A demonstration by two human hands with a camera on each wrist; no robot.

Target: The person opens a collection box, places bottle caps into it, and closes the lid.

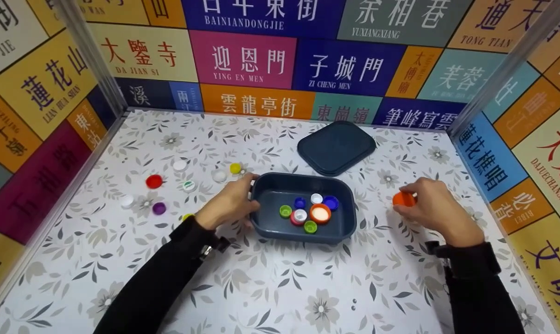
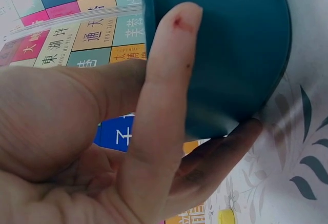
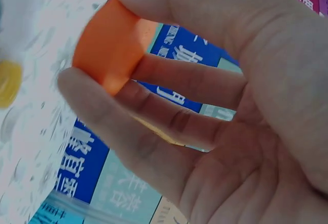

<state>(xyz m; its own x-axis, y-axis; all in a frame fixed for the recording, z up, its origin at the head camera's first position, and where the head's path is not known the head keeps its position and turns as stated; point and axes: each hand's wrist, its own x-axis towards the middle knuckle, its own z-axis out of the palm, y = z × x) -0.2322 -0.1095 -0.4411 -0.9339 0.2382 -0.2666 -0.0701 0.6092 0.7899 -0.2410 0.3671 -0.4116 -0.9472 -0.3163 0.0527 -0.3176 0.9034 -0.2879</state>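
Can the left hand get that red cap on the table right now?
Probably yes, but the left hand is holding the end of the dark box, so it would have to let go first. The red cap lies uncovered on the table and looks close enough.

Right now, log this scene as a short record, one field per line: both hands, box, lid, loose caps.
Left hand: holds the left end of the dark blue box
Right hand: pinches an orange cap, right of the box
Box contents: two green caps, an orange-and-white cap, others
Lid: off the box, lying beyond it
Loose caps, left of box: red cap, purple cap, others
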